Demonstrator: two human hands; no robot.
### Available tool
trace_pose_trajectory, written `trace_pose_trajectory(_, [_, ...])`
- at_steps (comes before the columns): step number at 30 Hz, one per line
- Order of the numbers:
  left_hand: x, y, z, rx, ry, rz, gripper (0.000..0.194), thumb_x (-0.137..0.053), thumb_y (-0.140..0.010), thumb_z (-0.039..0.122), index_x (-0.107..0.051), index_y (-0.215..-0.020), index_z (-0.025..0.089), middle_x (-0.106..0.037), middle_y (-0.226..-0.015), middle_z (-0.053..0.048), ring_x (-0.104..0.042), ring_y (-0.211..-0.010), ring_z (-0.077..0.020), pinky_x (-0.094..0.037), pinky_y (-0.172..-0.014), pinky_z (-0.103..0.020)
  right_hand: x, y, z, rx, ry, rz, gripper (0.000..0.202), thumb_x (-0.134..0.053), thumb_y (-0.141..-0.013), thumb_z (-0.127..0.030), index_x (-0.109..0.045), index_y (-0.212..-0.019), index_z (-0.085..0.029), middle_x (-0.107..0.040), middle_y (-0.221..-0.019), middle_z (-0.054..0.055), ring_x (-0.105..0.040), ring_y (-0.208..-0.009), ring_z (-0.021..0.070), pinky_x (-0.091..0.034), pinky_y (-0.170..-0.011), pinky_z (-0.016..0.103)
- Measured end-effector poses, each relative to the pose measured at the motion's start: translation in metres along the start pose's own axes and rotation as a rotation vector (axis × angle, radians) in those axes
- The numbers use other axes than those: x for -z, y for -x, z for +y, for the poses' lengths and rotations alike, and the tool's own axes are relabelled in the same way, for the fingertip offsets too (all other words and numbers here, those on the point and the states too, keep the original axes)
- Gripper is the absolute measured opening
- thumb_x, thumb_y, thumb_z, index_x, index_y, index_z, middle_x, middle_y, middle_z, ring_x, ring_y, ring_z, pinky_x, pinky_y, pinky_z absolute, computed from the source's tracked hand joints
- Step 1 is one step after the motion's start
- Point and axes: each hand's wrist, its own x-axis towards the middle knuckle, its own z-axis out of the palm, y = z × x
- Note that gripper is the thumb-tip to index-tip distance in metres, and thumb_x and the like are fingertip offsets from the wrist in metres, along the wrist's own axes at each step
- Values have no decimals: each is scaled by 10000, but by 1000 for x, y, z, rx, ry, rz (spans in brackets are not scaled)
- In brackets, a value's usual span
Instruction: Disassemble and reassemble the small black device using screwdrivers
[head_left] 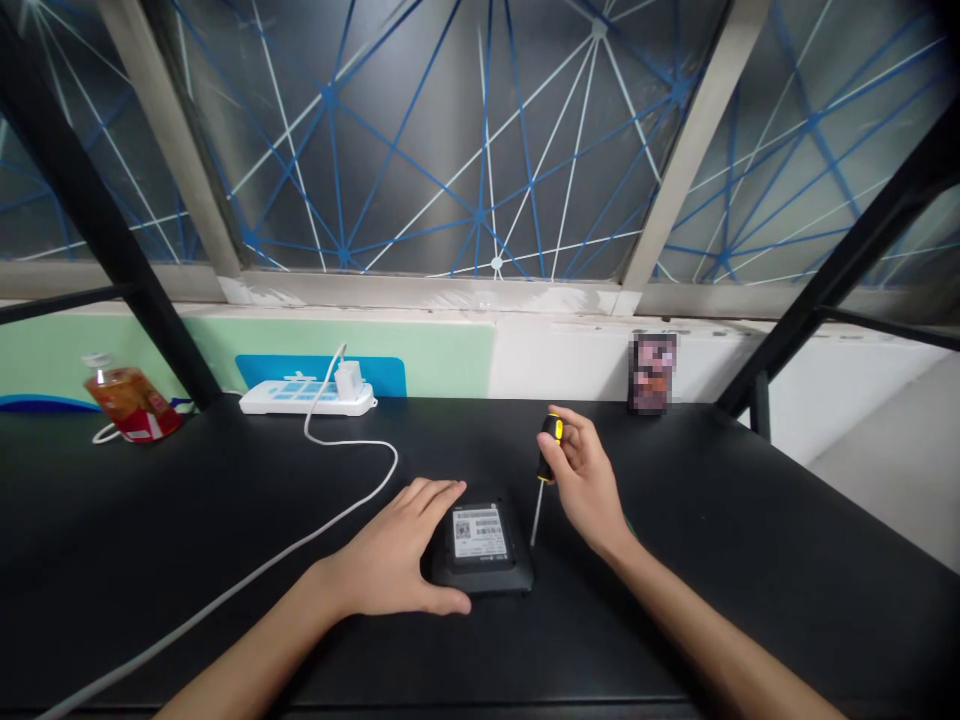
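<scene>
A black box-like device (491, 578) with a white printed label (480, 532) lies on the black table. My left hand (401, 550) rests against its left side, fingers at the far edge and thumb at the near edge. In my right hand (583, 475) is a yellow and black screwdriver (550, 445), held by its handle between thumb and fingers. Its metal shaft points down, with the tip close to the device's right edge; whether they touch I cannot tell.
A white power strip (307, 398) with a plugged-in charger (349, 381) stands at the back; its white cable (300, 543) runs to the front left. A red-labelled bottle (135, 402) is at the left, a phone-like object (652, 374) against the back wall. Black frame posts flank the table (712, 520).
</scene>
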Motion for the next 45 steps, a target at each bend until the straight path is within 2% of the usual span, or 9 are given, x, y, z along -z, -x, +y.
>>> trace_pose_trajectory(3, [1, 0, 0, -6, 5, 3, 1095, -833, -706, 606, -305, -1585, 221, -403, -1581, -150, -376, -1441, -382, -332, -1199, -563, 7, -7, 6, 11, 357, -150, 419, -460, -986, -495, -549, -1302, -236, -590, -751, -18, -574, -635, 149, -474, -636, 285])
trace_pose_trajectory(11, [3, -2, 4, -18, 21, 12, 1087, -829, -704, 608, -313, -1582, 229, -434, -1558, -159, -399, -1421, -389, -350, -1176, -567, 2, 2, 7, 45, 711, -296, 258, -638, -880, -380, -729, -1085, -253, -691, -766, 30, -653, -707, 206, -375, -571, 279])
trace_pose_trajectory(15, [4, -2, 6, -21, 15, 6, 1096, -833, -700, 617, -321, -1577, 207, -431, -1559, -172, -405, -1416, -386, -353, -1176, -558, 18, -3, 7, 106, 781, -240, 344, -537, -949, -487, -695, -1122, -235, -717, -853, 62, -665, -880, 264, -441, -646, 325])
trace_pose_trajectory(20, [4, -1, 4, -24, 7, 21, 1108, -827, -698, 645, -310, -1583, 221, -433, -1562, -159, -406, -1414, -396, -352, -1175, -567, 65, 13, 17, 164, 927, -91, 409, -441, -983, -558, -615, -807, -233, -700, -840, 70, -654, -837, 259, -461, -660, 349])
trace_pose_trajectory(27, [4, 0, 1, -25, -26, 11, 1126, -802, -708, 683, -296, -1589, 199, -432, -1568, -161, -410, -1417, -382, -348, -1183, -541, 101, 72, 49, 252, 1235, -109, 534, -505, -938, -602, -628, -1178, -141, -692, -971, 138, -678, -869, 323, -533, -746, 433])
trace_pose_trajectory(32, [5, 0, 0, -14, -24, 11, 1128, -806, -709, 674, -296, -1589, 185, -427, -1570, -165, -403, -1421, -384, -349, -1183, -538, 101, 78, 52, 163, 1085, -119, 364, -489, -957, -491, -607, -1144, -201, -711, -969, 105, -718, -870, 298, -550, -666, 391])
trace_pose_trajectory(37, [6, 0, -2, -22, -18, 4, 1125, -806, -713, 664, -295, -1589, 177, -422, -1575, -169, -401, -1424, -380, -347, -1185, -536, 110, 48, 25, 93, 839, 133, 374, -559, -902, -547, -622, -1101, -237, -723, -985, 139, -709, -862, 332, -542, -695, 422])
trace_pose_trajectory(41, [8, 0, -5, -34, 2, 17, 1116, -814, -706, 666, -305, -1587, 207, -436, -1564, -156, -401, -1426, -382, -353, -1181, -539, 118, 13, -5, 20, 460, 206, 431, -639, -847, -573, -666, -1128, -246, -730, -933, 126, -701, -746, 284, -538, -730, 422])
trace_pose_trajectory(45, [9, -1, -5, -45, 21, 22, 1108, -829, -696, 655, -318, -1582, 226, -445, -1556, -155, -415, -1417, -381, -357, -1177, -542, 103, -17, -16, -128, -58, 220, 403, -745, -789, -540, -700, -1068, -253, -735, -941, 98, -733, -770, 229, -574, -783, 369])
